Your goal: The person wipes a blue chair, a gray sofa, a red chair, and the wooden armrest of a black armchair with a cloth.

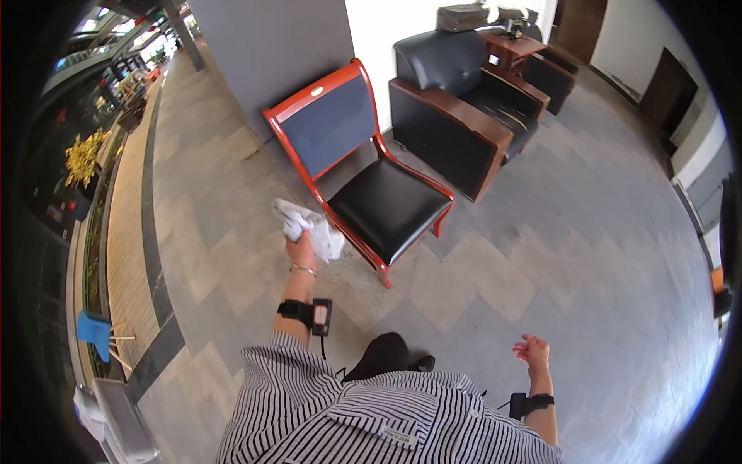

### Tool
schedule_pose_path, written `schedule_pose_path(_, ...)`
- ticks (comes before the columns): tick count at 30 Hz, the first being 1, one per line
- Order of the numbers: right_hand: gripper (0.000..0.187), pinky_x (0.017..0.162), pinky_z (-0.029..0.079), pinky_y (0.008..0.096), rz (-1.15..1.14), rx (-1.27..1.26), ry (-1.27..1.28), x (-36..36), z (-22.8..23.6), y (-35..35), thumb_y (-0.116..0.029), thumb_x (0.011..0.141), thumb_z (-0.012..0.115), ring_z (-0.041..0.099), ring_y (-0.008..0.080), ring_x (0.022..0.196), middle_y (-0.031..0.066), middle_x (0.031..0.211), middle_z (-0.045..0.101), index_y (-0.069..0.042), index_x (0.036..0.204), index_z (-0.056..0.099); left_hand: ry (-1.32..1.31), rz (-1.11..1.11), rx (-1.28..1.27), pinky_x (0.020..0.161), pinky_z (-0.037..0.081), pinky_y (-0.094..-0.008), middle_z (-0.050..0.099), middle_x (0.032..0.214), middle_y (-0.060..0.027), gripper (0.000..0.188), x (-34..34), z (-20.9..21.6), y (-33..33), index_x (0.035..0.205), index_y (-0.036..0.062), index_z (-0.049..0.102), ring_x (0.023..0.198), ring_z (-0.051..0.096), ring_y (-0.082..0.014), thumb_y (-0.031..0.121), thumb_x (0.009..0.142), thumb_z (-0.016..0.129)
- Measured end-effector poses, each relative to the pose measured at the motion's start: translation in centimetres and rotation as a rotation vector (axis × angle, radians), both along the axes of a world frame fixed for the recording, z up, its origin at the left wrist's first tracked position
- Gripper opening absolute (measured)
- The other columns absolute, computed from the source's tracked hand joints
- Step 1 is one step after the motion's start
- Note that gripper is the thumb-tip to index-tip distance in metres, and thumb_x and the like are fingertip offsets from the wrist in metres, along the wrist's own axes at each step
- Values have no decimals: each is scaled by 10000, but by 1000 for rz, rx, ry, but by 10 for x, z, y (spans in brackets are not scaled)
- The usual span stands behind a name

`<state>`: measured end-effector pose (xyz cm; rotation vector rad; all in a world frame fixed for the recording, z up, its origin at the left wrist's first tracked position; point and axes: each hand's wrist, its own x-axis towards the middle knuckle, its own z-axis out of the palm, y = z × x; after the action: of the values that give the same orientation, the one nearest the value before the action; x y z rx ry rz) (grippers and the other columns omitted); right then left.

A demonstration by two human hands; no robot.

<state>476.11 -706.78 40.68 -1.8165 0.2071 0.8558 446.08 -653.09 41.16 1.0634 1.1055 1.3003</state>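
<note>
My left hand (pixel 301 249) is closed around a crumpled white cloth (pixel 318 236), whose loose end hangs toward the chair. Just beyond it stands a chair (pixel 390 203) with a glossy red-brown wooden frame, a black padded seat and an open-framed dark back. The cloth is close to the chair's near left side; I cannot tell whether they touch. Off to the right, well away from the chair, my right hand (pixel 533 352) hangs over the floor with its fingers loosely apart and nothing in it.
Behind the chair are a grey pillar (pixel 270 46) and a black armchair (pixel 456 108) with wooden arms. A small wooden table (pixel 514 45) stands farther back. At the left edge are a blue chair (pixel 94 334) and a yellow-leaved plant (pixel 85 157). Grey and beige tiles (pixel 464 301) cover the floor.
</note>
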Motion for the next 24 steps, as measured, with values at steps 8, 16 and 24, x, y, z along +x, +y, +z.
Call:
schedule_pose_path(8, 273, 481, 491, 246, 234, 34, -32, 139, -10, 132, -190, 882, 490, 646, 184, 592, 131, 735, 658, 25, 1029, 570, 193, 345, 237, 895, 458, -324, 563, 1177, -90, 459, 58, 65, 167, 1245, 26, 461, 1049, 562, -203, 14, 802, 578)
schedule_pose_path(16, 231, 402, 478, 269, 98, -191, 58, 250, -26, 165, -149, 850, 494, 638, 211, 533, 160, 714, 652, 31, 977, 566, 299, 663, 322, 975, 389, -435, 428, 1305, -189, 683, 152, 50, 337, 1351, 107, 348, 1140, 476, -358, 69, 741, 654)
schedule_pose_path(24, 226, 413, 491, 287, 175, -397, 86, 314, -23, 232, -162, 838, 497, 653, 234, 556, 173, 724, 654, 24, 942, 570, 1136, 337, 379, 996, 221, -662, 227, 1477, -38, 786, 345, 73, 335, 1372, 250, 352, 1371, 94, -393, 126, 683, 710)
